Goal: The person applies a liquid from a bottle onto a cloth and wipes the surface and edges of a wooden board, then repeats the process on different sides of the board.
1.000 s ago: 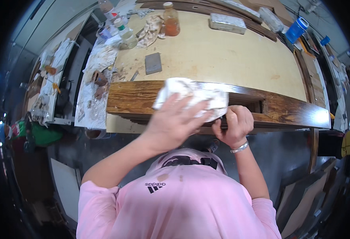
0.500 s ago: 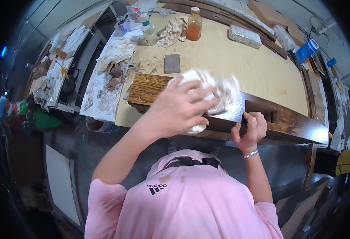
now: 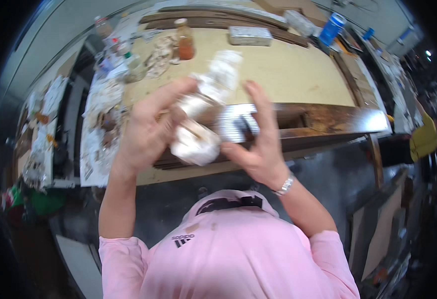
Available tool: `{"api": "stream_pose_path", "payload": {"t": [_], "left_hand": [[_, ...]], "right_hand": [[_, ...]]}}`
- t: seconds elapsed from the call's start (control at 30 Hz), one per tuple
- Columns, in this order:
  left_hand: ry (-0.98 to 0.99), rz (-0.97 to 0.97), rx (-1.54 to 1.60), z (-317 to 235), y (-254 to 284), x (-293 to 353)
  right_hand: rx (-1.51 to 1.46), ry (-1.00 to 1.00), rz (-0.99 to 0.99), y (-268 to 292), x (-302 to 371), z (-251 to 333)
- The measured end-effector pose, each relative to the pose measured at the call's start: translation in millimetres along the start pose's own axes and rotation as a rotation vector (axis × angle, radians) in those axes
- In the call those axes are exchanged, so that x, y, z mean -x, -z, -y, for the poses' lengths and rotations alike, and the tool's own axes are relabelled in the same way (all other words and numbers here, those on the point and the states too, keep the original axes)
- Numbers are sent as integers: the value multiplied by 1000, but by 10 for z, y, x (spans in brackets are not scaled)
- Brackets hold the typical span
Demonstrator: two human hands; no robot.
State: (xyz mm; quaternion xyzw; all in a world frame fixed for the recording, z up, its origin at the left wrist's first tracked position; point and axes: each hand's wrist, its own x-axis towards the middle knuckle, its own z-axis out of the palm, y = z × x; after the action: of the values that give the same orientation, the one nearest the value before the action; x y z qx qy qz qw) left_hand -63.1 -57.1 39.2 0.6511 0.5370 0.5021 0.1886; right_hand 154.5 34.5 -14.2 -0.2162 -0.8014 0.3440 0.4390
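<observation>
My left hand [image 3: 146, 127] is closed round a bunched white rag [image 3: 196, 144], lifted over the left part of a dark brown wooden piece [image 3: 330, 118]. One end of the rag sticks up past my fingers; the other hangs below them. Facing it, my right hand [image 3: 263, 149] is open, thumb and fingers spread and empty, a little blurred. It is over the wood, beside a slot cut in it; whether it touches the wood I cannot tell. The wood's top shines with reflected light. Its left end is mostly hidden behind my left hand and the rag.
On the pale worktop [image 3: 298, 74] stand an amber bottle [image 3: 185, 44] and a clear bottle [image 3: 136, 67], with a crumpled cloth [image 3: 161, 57] between. A wrapped block [image 3: 250, 36], dark wooden strips [image 3: 213, 21] and a blue container [image 3: 332, 30] are farther back. Stained paper [image 3: 96, 109] covers the left side.
The rag has come up off the wood in my left hand, which has turned and moved left. My right hand has let go of the wood's edge and opened. The view has shifted.
</observation>
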Motion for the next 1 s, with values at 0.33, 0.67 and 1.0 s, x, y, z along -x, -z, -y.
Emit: {"api": "stream_pose_path", "payload": {"t": [0.33, 0.67, 1.0], "left_hand": [[294, 283, -668, 623, -243, -11], [257, 197, -618, 663, -222, 24], [319, 221, -616, 619, -269, -13]], "right_hand": [[679, 176, -329, 758, -555, -232], [953, -28, 61, 1572, 97, -1144], [349, -493, -176, 2343, 40, -1409]]}}
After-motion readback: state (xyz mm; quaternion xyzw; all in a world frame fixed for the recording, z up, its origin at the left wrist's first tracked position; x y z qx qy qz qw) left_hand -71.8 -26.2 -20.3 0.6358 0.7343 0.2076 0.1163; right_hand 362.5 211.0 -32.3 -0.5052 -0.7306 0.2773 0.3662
